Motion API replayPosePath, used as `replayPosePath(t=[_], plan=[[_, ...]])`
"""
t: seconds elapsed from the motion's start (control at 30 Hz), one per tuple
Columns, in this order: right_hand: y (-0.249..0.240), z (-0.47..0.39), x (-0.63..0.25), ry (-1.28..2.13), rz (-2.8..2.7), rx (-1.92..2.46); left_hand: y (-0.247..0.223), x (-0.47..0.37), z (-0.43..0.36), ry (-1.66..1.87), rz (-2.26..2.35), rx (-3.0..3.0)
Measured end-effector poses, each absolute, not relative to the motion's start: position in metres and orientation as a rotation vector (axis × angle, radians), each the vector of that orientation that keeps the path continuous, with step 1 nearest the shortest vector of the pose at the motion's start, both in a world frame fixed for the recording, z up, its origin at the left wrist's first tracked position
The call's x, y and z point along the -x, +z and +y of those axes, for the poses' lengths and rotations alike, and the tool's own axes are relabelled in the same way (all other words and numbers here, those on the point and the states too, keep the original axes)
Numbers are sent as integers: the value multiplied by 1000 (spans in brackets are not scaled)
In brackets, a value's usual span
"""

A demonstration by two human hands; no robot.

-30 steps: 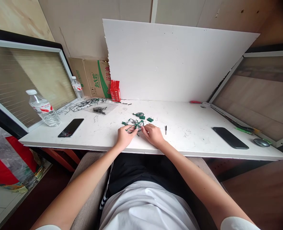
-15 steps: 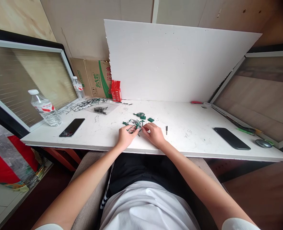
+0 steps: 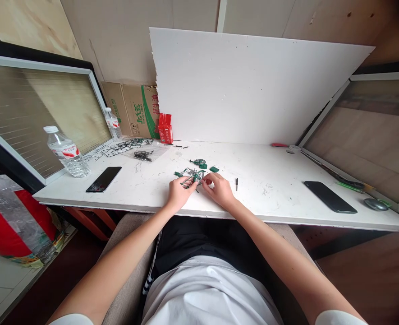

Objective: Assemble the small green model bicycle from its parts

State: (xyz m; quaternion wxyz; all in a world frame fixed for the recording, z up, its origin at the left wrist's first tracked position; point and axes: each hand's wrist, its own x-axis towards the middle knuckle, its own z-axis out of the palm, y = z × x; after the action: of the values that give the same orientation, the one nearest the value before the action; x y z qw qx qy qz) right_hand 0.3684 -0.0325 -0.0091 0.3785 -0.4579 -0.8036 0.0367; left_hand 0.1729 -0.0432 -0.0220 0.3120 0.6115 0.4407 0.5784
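Both hands meet over a small green wire-framed model bicycle [image 3: 191, 176] that lies on the white tabletop [image 3: 260, 198] near its front edge, roughly at the middle. The left hand [image 3: 178, 193] is curled, its thumb and forefinger pinched on the near side of the model bicycle. The right hand [image 3: 220, 189] is half closed, its fingertips [image 3: 206, 181] pressed to the model bicycle's right end; whether they grip a separate piece there is too small to tell.

Just behind the model bicycle lie a loose green wheel part [image 3: 198, 161] and a small green block [image 3: 214, 169]. Just right of the right hand sits a short dark pin [image 3: 236, 182]. Farther left of the model bicycle are a black phone [image 3: 103, 178] and a clear plastic water bottle with a red-and-white label [image 3: 66, 152]; behind those, dark plastic part frames [image 3: 123, 146] are spread out. Well to the right of the model bicycle lies a second black phone [image 3: 330, 197]. A large white foam board [image 3: 253, 85] stands at the back of the tabletop.
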Motion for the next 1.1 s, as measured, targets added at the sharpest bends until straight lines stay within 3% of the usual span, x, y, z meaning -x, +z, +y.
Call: replayPosePath(t=[1.1], plan=[[-7, -34, -369, 98, -2082, 1205, -21, -171, -47, 1480, 1148, -1625]])
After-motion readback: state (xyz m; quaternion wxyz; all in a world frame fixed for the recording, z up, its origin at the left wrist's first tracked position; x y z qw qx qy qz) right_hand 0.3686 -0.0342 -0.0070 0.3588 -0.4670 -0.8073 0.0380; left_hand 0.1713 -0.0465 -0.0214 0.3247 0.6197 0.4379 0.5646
